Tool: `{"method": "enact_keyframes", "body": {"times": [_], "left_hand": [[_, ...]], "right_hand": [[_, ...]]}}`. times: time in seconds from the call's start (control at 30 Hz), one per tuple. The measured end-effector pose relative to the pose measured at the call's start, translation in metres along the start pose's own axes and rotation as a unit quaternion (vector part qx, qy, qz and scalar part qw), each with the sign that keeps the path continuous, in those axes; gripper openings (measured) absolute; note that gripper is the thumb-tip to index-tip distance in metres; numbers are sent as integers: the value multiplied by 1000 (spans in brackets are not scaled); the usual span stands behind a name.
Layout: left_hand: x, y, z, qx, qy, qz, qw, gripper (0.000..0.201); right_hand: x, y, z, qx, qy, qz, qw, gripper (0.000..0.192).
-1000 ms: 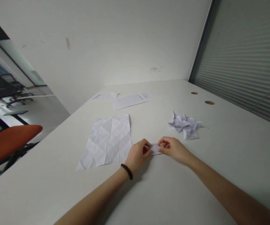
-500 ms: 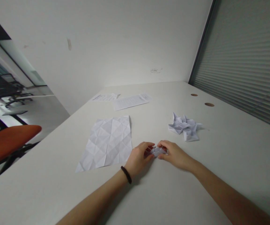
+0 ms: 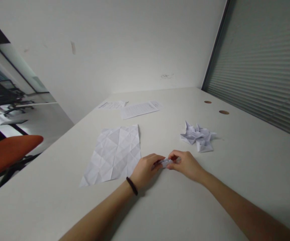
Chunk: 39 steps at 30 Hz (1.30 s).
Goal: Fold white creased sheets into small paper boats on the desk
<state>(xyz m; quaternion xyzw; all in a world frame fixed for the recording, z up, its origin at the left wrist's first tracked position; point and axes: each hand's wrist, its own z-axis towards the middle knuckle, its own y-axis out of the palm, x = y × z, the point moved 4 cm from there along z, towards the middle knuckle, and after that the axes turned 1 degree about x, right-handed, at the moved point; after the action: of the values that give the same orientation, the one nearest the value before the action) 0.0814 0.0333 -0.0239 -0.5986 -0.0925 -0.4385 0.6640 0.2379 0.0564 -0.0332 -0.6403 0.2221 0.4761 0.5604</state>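
Though small, angular folded white paper (image 3: 165,163) between bare fingers (image 3: 176,153)

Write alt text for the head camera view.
A person's left hand and right hand hold a small folded paper between them at a white table. A creased sheet lies to the left, a spiky paper shape to the right, and printed pages farther back.

At the far part of the white bench (image 3: 182,100), printed papers (image 3: 139,110) are laid near the wall (image 3: 134,43), on which small dark marks (image 3: 167,76) can be seen. Two round holes (image 3: 224,112) are cut toward the right, where slatted blinds (image 3: 263,63) are hung. At the left, an orange seat (image 3: 12,152) is partly shown.
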Motion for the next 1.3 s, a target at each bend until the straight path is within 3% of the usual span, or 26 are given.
{"method": "enact_keyframes", "body": {"times": [0.1,0.37,0.67,0.87,1.03,1.3], "left_hand": [[-1,-1,0,-17,18,4,1000,26],[-5,-1,3,-12,-33,-24,999,18],[-2,0,1,8,6,4,1000,18],[-1,-7,3,69,77,23,994,14],[-3,-7,3,72,57,43,995,13],[-7,-17,3,96,31,45,994,12]], "right_hand": [[2,-2,1,-3,-5,4,1000,11],[2,-2,2,-8,16,49,999,11],[3,-2,4,17,11,19,1000,9],[-7,-6,3,15,-113,-30,993,5],[-13,-6,-1,-23,-201,-60,977,11],[-10,-14,2,36,-172,-94,980,12]]}}
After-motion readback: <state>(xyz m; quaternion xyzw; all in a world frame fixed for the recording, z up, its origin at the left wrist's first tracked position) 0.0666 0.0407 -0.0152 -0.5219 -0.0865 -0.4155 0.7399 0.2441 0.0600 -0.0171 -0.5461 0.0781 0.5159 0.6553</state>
